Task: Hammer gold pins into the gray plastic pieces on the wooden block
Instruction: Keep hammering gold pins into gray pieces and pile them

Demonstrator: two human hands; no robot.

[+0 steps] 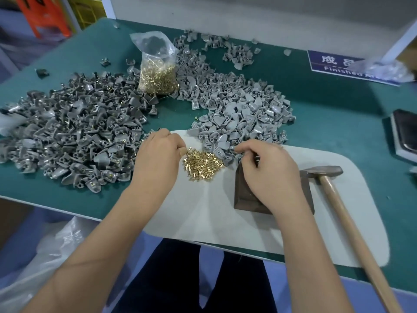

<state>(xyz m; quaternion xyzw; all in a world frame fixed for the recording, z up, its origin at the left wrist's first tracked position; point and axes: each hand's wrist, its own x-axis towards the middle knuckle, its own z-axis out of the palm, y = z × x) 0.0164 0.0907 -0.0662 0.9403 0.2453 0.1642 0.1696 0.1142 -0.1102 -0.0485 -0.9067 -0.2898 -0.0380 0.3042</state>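
Both hands curl at their fingertips: the left hand [158,152] seems to pinch something small at the edge of the loose gold pins [203,162], though what it holds is too small to tell, and the right hand [268,168] rests over the wooden block [244,195], fingers bent around a gray piece at the block's top. On the green table [327,114] lie, by size, the darker pile of gray plastic pieces [74,136] at left, the lighter pile [239,114] behind the white mat [203,211], and the bag of pins [158,66]. Right of the block, just beside it, lies the hammer [325,175], untouched.
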